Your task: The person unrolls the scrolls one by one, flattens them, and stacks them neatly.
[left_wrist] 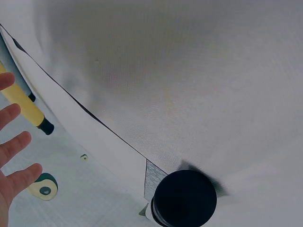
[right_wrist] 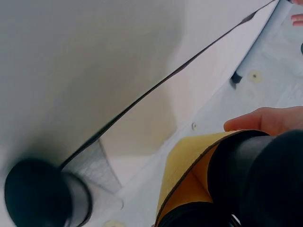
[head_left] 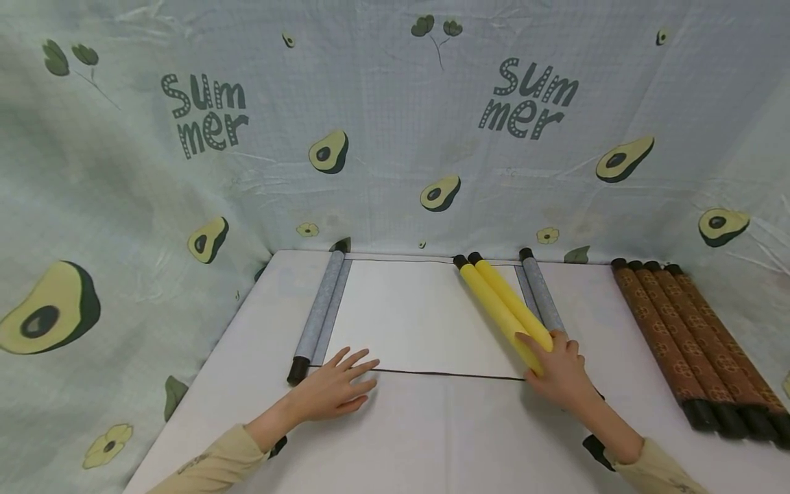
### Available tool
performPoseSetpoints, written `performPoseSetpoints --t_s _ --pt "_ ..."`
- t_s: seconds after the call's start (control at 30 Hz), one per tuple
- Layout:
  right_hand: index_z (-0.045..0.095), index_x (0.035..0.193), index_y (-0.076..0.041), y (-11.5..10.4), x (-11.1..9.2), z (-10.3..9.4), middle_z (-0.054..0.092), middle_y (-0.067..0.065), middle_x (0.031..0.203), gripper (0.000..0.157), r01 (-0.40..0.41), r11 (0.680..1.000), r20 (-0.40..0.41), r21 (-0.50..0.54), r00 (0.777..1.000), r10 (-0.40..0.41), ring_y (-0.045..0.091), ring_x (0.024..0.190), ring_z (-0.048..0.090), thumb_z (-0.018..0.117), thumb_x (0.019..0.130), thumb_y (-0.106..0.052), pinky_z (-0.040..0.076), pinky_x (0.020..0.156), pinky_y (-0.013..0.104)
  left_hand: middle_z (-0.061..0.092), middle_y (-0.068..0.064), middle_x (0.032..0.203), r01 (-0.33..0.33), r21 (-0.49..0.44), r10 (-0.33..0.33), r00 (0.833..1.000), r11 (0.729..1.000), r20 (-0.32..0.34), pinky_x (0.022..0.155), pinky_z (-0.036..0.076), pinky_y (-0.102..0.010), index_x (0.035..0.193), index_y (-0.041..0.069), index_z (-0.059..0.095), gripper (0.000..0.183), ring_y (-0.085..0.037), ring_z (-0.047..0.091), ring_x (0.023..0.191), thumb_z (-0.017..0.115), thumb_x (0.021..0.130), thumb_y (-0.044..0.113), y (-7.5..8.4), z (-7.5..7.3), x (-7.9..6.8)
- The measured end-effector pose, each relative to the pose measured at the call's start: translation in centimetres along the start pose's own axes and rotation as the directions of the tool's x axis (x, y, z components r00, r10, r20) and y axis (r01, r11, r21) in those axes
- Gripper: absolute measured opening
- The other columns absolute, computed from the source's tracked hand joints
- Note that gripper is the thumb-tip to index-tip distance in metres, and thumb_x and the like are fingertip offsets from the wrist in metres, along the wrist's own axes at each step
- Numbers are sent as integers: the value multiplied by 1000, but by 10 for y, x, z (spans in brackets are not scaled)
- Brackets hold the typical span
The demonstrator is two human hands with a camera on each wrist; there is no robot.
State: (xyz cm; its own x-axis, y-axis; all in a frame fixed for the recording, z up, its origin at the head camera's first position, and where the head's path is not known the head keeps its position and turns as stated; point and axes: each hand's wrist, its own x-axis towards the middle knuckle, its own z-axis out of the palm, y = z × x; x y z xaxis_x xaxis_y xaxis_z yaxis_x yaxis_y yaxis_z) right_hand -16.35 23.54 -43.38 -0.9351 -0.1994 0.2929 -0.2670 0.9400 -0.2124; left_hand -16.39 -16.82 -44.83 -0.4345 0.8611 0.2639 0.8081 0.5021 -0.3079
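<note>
A yellow scroll (head_left: 503,305) with two rolled halves and black end knobs slants over the right part of an unrolled white scroll (head_left: 401,315). My right hand (head_left: 561,370) grips its near end, thumb on one side and fingers over the other. In the right wrist view, the yellow scroll's edge (right_wrist: 177,165) curves between two black knobs. The white scroll lies flat between a grey roller (head_left: 321,305) at left and another grey roller (head_left: 544,291) at right. Over the white scroll's near left edge, my left hand (head_left: 336,387) has its fingers spread and holds nothing.
Several brown patterned rolls (head_left: 697,343) with black ends lie side by side along the right of the white table (head_left: 407,439). Behind and to the left hangs a pale curtain (head_left: 382,82) printed with avocados and lettering.
</note>
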Motion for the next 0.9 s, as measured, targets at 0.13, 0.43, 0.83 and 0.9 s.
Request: performPoseSetpoints --t_s 0.13,0.43,0.83,0.9 --pt "50 120 -21 -10 0 6 38 32 111 54 19 1000 -15 5 1000 -18 45 84 42 65 69 -12 37 54 46 53 -4 126 -3 -5 3 1000 1000 -6 93 41 -47 105 23 62 23 -29 47 119 58 85 33 2 0 -1" --pt "54 117 -21 -34 3 19 42 31 108 52 60 998 -42 33 997 -58 44 84 45 67 67 -11 39 58 49 54 -5 126 -13 -11 12 1000 1000 -17 92 41 -48 103 23 62 21 -29 48 118 59 84 32 5 2 1" --pt "55 116 -21 -60 12 32 42 30 112 50 47 996 -12 73 999 -46 43 88 44 66 69 -11 37 60 47 53 -4 126 -14 5 14 1000 1000 -19 93 41 -47 103 24 62 22 -28 47 118 60 83 33 3 2 5" --pt "54 117 -22 -63 14 34 42 30 112 50 49 996 -12 70 999 -48 42 89 44 66 69 -12 38 60 47 53 -4 126 -18 11 19 1000 1000 -21 93 41 -47 103 24 62 21 -28 47 119 59 84 33 3 2 6"
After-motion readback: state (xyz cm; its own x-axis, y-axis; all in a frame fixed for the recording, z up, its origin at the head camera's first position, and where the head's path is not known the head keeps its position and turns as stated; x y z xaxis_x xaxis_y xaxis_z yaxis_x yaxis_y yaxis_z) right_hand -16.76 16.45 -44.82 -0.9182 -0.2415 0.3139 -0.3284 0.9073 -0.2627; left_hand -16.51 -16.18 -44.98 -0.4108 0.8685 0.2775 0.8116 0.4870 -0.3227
